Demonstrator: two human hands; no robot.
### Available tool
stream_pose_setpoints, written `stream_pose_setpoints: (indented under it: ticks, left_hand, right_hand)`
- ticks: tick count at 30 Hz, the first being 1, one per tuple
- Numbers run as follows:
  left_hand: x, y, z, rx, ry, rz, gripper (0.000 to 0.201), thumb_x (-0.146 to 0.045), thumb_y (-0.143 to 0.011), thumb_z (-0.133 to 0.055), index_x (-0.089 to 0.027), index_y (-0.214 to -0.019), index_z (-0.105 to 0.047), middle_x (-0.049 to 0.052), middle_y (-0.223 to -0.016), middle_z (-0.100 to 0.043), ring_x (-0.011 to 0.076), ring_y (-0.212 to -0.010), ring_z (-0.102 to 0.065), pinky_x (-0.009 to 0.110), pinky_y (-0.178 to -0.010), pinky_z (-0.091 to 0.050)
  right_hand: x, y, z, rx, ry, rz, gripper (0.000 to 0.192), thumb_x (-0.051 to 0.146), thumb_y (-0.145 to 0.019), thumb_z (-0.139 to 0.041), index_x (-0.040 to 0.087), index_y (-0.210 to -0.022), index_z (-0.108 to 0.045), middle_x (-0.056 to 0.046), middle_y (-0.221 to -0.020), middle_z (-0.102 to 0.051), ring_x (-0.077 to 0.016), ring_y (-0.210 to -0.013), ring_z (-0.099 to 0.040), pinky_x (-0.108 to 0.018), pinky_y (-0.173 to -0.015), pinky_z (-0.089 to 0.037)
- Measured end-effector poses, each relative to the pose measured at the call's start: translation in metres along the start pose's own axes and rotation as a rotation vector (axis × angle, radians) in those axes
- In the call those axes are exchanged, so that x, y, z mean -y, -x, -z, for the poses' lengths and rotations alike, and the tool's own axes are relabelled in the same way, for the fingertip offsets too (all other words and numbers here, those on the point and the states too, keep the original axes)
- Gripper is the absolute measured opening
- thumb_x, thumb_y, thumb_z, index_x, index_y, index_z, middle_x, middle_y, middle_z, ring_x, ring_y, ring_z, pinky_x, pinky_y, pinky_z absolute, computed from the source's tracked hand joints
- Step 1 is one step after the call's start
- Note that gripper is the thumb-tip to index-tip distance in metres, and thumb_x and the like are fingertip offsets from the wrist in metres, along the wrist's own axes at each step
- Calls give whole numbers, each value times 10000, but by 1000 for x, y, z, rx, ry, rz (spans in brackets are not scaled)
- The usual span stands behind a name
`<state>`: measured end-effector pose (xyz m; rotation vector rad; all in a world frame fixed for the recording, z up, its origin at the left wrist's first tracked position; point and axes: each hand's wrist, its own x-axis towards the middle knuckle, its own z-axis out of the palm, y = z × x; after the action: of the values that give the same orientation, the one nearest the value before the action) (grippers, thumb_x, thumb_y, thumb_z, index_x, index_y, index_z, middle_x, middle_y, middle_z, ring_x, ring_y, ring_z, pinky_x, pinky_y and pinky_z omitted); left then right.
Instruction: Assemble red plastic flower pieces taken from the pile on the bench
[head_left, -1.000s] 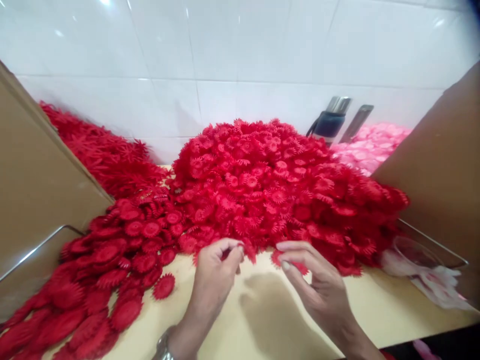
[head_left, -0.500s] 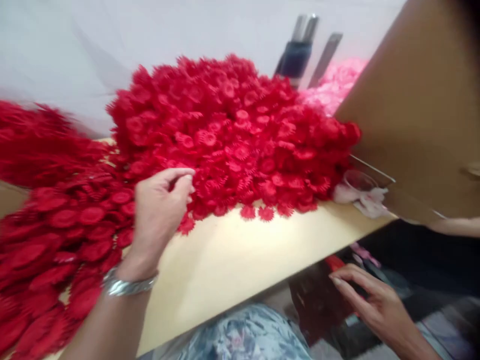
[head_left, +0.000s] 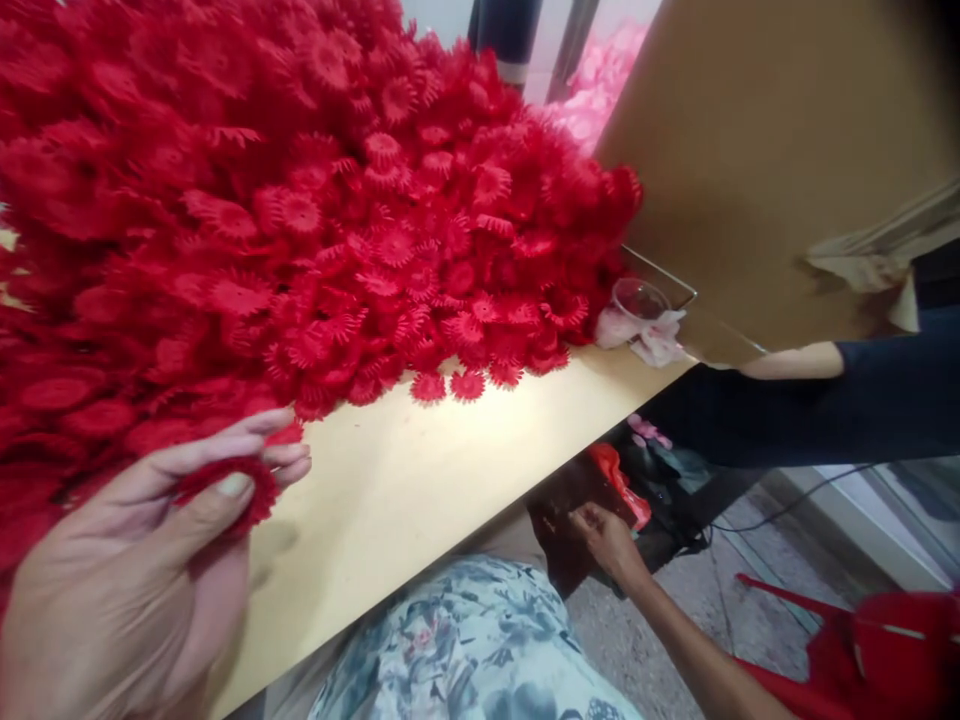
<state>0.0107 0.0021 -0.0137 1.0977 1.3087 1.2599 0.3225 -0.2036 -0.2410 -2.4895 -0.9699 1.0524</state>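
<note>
left hand (head_left: 127, 560): lower left of frame, closed in a pinch on one red flower piece (head_left: 229, 485); thumb on top, fingers behind it.
right hand (head_left: 607, 535): lower centre-right, below the surface edge, reaching into a dark bag (head_left: 570, 510) on the floor; fingers curled, can't tell if anything is in them.
flower piece, location: in left hand, just above the bare surface (head_left: 420, 470), touching the near edge of the red pile (head_left: 300, 220).
pile: fills upper left and centre; same toothed red discs, heaped loose.
handling (judgement): prob. light, thin moulded plastic, flexible petals, not fragile; rim teeth likely snag on neighbours. Best hold: flat centre disc betw. thumb and forefinger, not the petal tips.
cardboard sheet (head_left: 765, 170): upper right, standing at the pile's right side.
clear cup (head_left: 637, 300): at the foot of the cardboard, beside the pile.
pink pieces (head_left: 600, 80): top centre, behind the pile.
other person: dark sleeve (head_left: 862, 400), right edge.
red chair (head_left: 885, 650): lower right, on floor.
</note>
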Motion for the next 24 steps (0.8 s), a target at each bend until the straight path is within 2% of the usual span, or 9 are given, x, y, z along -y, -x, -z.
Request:
stream_pose_setpoints:
  ticks: [3,5,9,12,15,17,20,22,24]
  left_hand:
    - [-1,4,1,12,108,63,93,-101,-664,-643,-174,-718,-625,46,-850,-695,249,-751,-672,405,-712,-574]
    - [-2,6,1,-1,132,107,100,-96,-676,-627,-186,-720,-626,33,-758,-690,260,-703,-674,387,-599,-591]
    - [1,10,1,38,152,166,162,-115,-651,-642,-186,-795,-660,39,-662,-686,164,-539,-631,236,-517,-552]
    - [2,13,-2,67,206,252,219,-119,-610,-677,-183,-818,-661,42,-629,-681,138,-512,-609,188,-481,-516]
    - [1,18,-6,96,248,333,143,-103,-601,-695,-155,-727,-651,50,-626,-689,143,-507,-616,196,-460,-506]
    - [0,21,-8,124,290,331,126,-107,-602,-698,-136,-713,-644,59,-610,-692,159,-492,-623,224,-458,-514]
    - [1,24,-8,152,333,340,135,-147,-614,-698,-124,-728,-631,55,-566,-678,169,-442,-613,253,-422,-512]
    - [2,25,-6,168,345,365,133,-195,-630,-697,-128,-708,-614,41,-525,-658,160,-388,-586,250,-369,-490]
    - [4,26,-2,172,350,390,161,-252,-646,-695,-139,-644,-579,17,-462,-623,143,-326,-542,231,-307,-449]
  right_hand:
    - [-6,-3,-5,19,74,-27,307,312,-872,-519,151,-1135,-520,-71,-1132,-551,-199,-954,-573,-393,-793,-496]
    - [-8,-5,-7,19,136,-16,302,309,-875,-516,156,-1135,-519,-73,-1135,-550,-194,-955,-572,-392,-795,-495]
    - [-5,-5,-9,26,257,52,304,308,-876,-516,163,-1143,-512,-74,-1145,-544,-188,-956,-570,-395,-799,-495]
    - [3,0,-4,24,330,100,262,281,-884,-493,149,-1104,-546,-91,-1117,-568,-198,-965,-574,-384,-811,-484]
    - [17,7,9,52,379,180,247,224,-871,-430,154,-993,-632,-126,-1027,-636,-240,-935,-614,-348,-747,-481]
    - [27,10,20,94,404,257,234,240,-828,-452,210,-886,-677,-104,-962,-675,-260,-895,-640,-335,-686,-479]
    - [40,11,35,149,467,326,225,313,-759,-509,234,-645,-686,-118,-707,-699,-312,-704,-671,-355,-554,-455]
    - [46,13,41,100,484,371,241,336,-718,-527,240,-538,-654,-129,-576,-672,-323,-573,-658,-359,-480,-420]
    - [50,19,46,-20,430,457,225,340,-685,-535,263,-492,-622,-119,-523,-651,-299,-499,-639,-343,-430,-391]
